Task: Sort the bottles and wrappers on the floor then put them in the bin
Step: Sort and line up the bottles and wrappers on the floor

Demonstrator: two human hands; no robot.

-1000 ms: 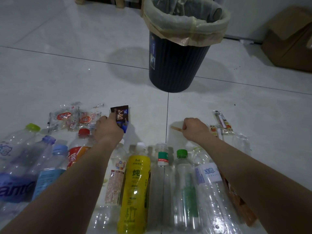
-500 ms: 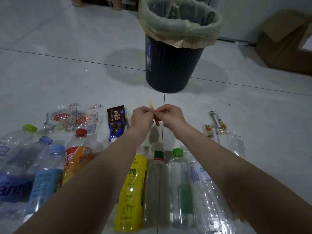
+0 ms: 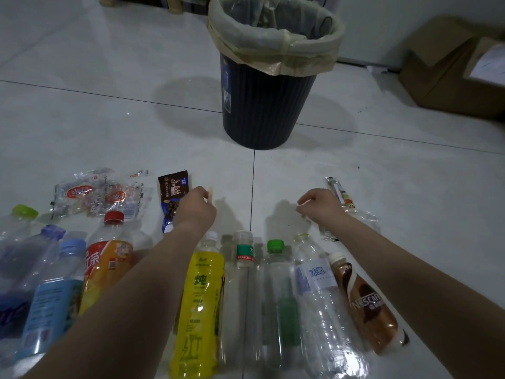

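My left hand (image 3: 195,210) is shut on a small wooden stick (image 3: 211,194), right beside the brown chocolate wrapper (image 3: 172,188). My right hand (image 3: 318,205) hovers empty with loosely curled fingers, just left of a thin striped wrapper (image 3: 340,191) and a clear crumpled wrapper (image 3: 364,218). Clear wrappers with red logos (image 3: 95,196) lie at the left. Several bottles lie in a row under my forearms, among them a yellow one (image 3: 200,296), an orange one (image 3: 106,269) and a brown Nescafe one (image 3: 367,305). The dark bin (image 3: 262,110) with a pale liner stands beyond.
A cardboard box (image 3: 451,75) sits on the floor at the far right, behind the bin. Furniture legs (image 3: 175,2) show at the top edge. Pale floor tiles lie between the wrappers and the bin.
The stick passed from my right hand to my left as the hands met in the middle. They have since parted: the left went left with the stick, the right went right, empty.
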